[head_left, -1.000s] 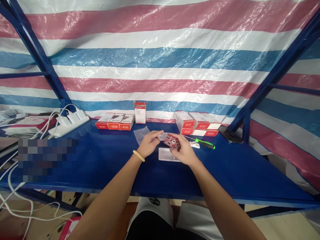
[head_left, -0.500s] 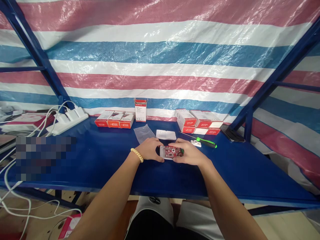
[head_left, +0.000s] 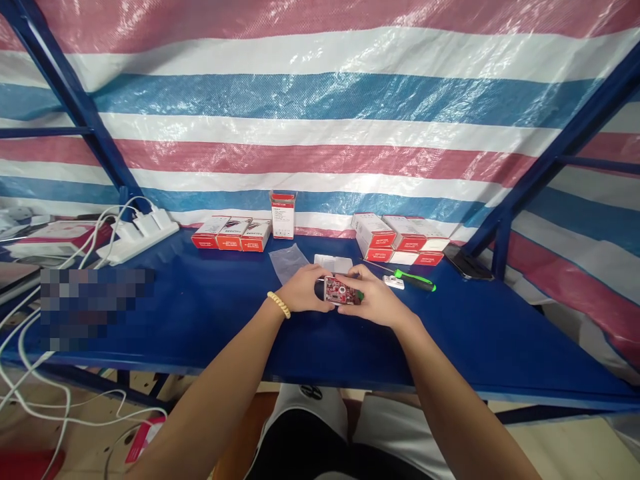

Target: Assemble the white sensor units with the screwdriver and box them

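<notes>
Left hand: the left hand (head_left: 303,289) is closed on the left end of a small white case with a red circuit board (head_left: 338,291) in it; a bead bracelet (head_left: 279,304) is on the wrist.
Right hand: the right hand (head_left: 373,301) is closed on the right end of the same piece, with the thumb lying over the board.
Hands together: both hands hold the one piece between them, low over the desk; I cannot tell if it touches the surface.
Board: it is at the middle of the blue desk (head_left: 200,313), its red face turned up.
Behind the hands: a white cover (head_left: 334,263) lies flat, just beside a clear plastic bag (head_left: 287,261).
To the right: a screwdriver with green handle (head_left: 413,280) and a small white part (head_left: 393,283) next to it.
Back of desk: a row of red-white boxes (head_left: 232,234), one box standing upright (head_left: 283,215), and a stack of boxes (head_left: 400,239).
Far left: a white power strip (head_left: 138,237) with cables.
</notes>
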Tool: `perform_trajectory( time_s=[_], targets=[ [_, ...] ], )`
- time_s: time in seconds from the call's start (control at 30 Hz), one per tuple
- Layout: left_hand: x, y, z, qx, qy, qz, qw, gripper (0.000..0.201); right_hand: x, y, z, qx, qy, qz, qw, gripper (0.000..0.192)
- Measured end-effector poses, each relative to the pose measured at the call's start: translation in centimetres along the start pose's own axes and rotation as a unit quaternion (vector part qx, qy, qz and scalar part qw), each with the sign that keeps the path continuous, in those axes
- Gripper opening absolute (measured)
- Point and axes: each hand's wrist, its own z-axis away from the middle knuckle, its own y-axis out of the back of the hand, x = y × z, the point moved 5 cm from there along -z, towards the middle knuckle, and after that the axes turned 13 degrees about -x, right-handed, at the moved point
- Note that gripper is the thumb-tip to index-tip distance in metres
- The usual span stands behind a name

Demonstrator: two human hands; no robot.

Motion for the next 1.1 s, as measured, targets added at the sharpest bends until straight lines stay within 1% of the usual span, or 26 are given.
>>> perform_trajectory(
  time_s=[0.1, 0.2, 0.27, 0.33, 0.4, 0.5, 0.57, 0.63, 0.73, 0.8, 0.87, 1.0, 1.1],
  targets=[
    [-0.2, -0.3, 0.0, -0.03, 0.01, -0.036, 0.999, 0.048, -0.1, -0.5, -0.3, -0.025, -0.004, 0.011, 1.0, 0.067],
    [-0.5, -0.6, 0.0, -0.057, 0.028, -0.078, 0.995, 0.051, -0.3, -0.5, -0.4, -0.01, -0.002, 0.015, 1.0, 0.072],
    [-0.6, -0.6, 0.1, -0.063, 0.041, -0.1, 0.992, 0.052, -0.4, -0.4, -0.5, 0.005, -0.011, 0.014, 1.0, 0.074],
    [-0.6, -0.6, 0.1, -0.068, 0.048, -0.114, 0.99, 0.051, -0.4, -0.3, -0.5, 0.013, -0.021, 0.014, 1.0, 0.069],
    [-0.4, -0.6, 0.1, -0.063, 0.045, -0.12, 0.99, 0.054, -0.5, -0.3, -0.5, 0.011, -0.029, 0.015, 0.999, 0.062],
    [0.2, -0.8, -0.1, -0.055, 0.01, -0.093, 0.994, 0.061, -0.6, -0.5, -0.6, -0.011, -0.038, 0.006, 0.999, 0.058],
    [0.5, -1.1, -0.3, -0.067, -0.018, -0.055, 0.996, 0.056, -0.8, -0.4, -0.5, -0.025, -0.033, -0.005, 0.999, 0.056],
    [0.5, -1.3, -0.5, -0.08, -0.03, -0.025, 0.996, 0.047, -1.0, -0.1, -0.3, -0.028, -0.01, -0.025, 0.999, 0.053],
    [0.1, -1.2, -0.5, -0.076, -0.015, -0.013, 0.997, 0.044, -0.8, 0.4, 0.3, -0.019, 0.012, -0.076, 0.997, 0.058],
    [-0.1, -1.1, -0.5, -0.074, -0.005, -0.015, 0.997, 0.045, -0.3, 0.5, 0.5, -0.011, 0.002, -0.103, 0.995, 0.06],
    [-0.2, -1.1, -0.4, -0.075, -0.004, -0.017, 0.997, 0.044, 0.4, 0.5, 0.6, -0.003, -0.013, -0.127, 0.992, 0.057],
    [-0.1, -1.1, -0.4, -0.076, -0.002, -0.021, 0.997, 0.044, 1.5, 0.6, 0.6, 0.013, -0.026, -0.191, 0.981, 0.046],
    [-0.2, -1.1, -0.5, -0.084, -0.003, -0.022, 0.996, 0.044, 1.7, 0.8, 0.7, -0.008, -0.037, -0.178, 0.983, 0.043]
  ],
)
